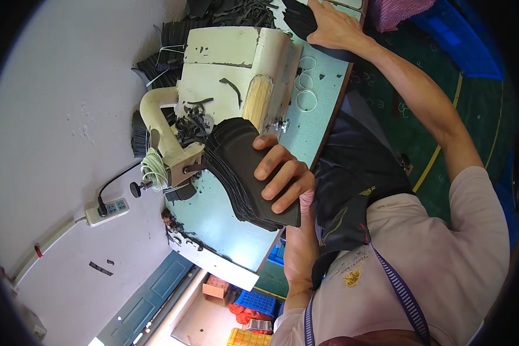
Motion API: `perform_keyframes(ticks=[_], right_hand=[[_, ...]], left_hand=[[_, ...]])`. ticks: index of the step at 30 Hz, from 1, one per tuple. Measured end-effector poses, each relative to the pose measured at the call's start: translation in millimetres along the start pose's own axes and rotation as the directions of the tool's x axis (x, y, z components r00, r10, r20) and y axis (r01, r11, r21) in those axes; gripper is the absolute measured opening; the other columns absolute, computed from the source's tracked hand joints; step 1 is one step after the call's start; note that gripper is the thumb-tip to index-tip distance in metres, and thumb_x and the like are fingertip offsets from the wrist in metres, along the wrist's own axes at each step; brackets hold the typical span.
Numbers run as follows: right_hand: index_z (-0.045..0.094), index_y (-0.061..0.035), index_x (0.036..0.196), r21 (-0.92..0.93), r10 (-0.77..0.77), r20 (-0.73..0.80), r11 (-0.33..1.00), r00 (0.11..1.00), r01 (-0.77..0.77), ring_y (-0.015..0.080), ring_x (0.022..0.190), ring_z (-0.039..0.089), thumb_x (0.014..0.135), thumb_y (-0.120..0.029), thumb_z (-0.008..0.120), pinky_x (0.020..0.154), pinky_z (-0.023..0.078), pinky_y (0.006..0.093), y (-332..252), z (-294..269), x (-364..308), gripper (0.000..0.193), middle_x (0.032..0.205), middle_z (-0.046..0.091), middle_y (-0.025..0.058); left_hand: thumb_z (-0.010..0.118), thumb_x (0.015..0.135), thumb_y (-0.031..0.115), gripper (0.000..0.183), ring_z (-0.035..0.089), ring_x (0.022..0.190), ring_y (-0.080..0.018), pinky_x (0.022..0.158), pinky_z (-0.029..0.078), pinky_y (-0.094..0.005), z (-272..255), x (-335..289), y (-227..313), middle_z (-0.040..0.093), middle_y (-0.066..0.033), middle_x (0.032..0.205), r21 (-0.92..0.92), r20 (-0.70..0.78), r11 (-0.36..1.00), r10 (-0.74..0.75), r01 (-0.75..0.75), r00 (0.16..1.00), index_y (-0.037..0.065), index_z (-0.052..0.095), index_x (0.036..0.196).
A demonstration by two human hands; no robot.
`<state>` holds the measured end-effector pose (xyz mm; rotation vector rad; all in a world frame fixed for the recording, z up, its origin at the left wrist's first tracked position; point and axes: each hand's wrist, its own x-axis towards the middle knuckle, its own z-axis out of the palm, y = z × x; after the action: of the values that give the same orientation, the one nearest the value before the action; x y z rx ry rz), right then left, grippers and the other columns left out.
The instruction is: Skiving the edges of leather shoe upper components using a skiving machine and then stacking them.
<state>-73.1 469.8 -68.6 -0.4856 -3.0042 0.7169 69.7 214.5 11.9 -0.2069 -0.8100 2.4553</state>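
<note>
My left hand is closed around a thick stack of black curved sheet pieces, its fingers lying over the top piece. The stack is raised over the pale green tabletop, beside the curved arm of a cream-coloured machine. At the far edge of the table, my right hand grips a bundle of flat black pieces between thumb and fingers. Part of that bundle is cut off by the picture's edge.
Black scraps lie on and around the machine. White rings sit at its right. A power strip is fixed to the left wall. More black bundles stand behind the machine; a blue crate is on the green floor.
</note>
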Motion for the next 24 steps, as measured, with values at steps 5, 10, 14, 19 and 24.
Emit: perform_keyframes(ticks=[5,10,14,19,24], right_hand=[[0.049,-0.0040,0.128,-0.091,-0.145,0.058,0.985,0.988,0.150,0.0415,0.099,0.067,0.071,-0.029,0.073,0.081,0.053,0.0546,32.4,34.0,10.8,0.067,0.107,0.068,0.0210],[0.055,-0.0071,0.128,-0.009,0.039,0.175,0.999,0.984,-0.038,0.0396,0.098,0.067,0.069,-0.039,0.076,0.085,0.053,0.0487,13.4,-4.1,-1.8,0.070,0.101,0.071,0.0201],[0.052,-0.0068,0.133,0.456,-0.220,-0.123,0.854,0.968,0.252,0.0354,0.103,0.067,0.071,-0.032,0.081,0.092,0.052,0.0418,-28.0,-63.9,-77.5,0.072,0.111,0.068,0.0181],[0.060,-0.0186,0.119,0.479,-0.840,-0.401,0.148,0.365,0.865,0.0284,0.108,0.063,0.074,-0.020,0.074,0.094,0.052,0.0448,-102.0,-57.2,-157.3,0.047,0.117,0.065,0.0082],[0.059,-0.0255,0.106,0.421,-0.925,-0.378,-0.125,0.048,0.898,0.0227,0.116,0.056,0.081,-0.020,0.065,0.105,0.045,0.0495,-120.5,-23.3,-226.1,0.027,0.112,0.058,0.0020]], left_hand=[[0.051,0.100,0.016,0.030,0.066,0.074,-0.0227,0.051,0.062,-0.0331,-10.5,-2.8,0.8,0.062,-0.0119,0.095,0.089,-0.048,0.996,0.021,-0.016,0.999,0.002,0.051,0.126],[0.064,0.092,0.033,0.063,0.065,0.094,-0.0299,0.078,0.060,-0.0444,2.0,-54.5,44.0,0.063,-0.0176,0.119,0.840,-0.132,0.538,0.084,0.067,0.988,-0.001,0.044,0.142],[0.066,0.089,0.038,0.072,0.062,0.113,-0.0334,0.097,0.052,-0.0474,13.7,-108.3,62.8,0.057,-0.0201,0.134,0.945,-0.310,0.245,0.447,0.219,0.839,0.000,0.043,0.145],[0.058,0.095,0.047,0.063,0.059,0.120,-0.0280,0.103,0.047,-0.0418,9.1,-104.8,45.5,0.060,-0.0143,0.131,0.849,-0.506,0.407,0.444,0.337,0.740,0.003,0.049,0.139],[0.070,0.082,0.058,0.085,0.061,0.116,-0.0281,0.101,0.049,-0.0411,5.2,-159.6,75.3,0.060,-0.0144,0.132,0.582,-0.378,0.809,0.181,0.081,0.908,0.001,0.047,0.141]])
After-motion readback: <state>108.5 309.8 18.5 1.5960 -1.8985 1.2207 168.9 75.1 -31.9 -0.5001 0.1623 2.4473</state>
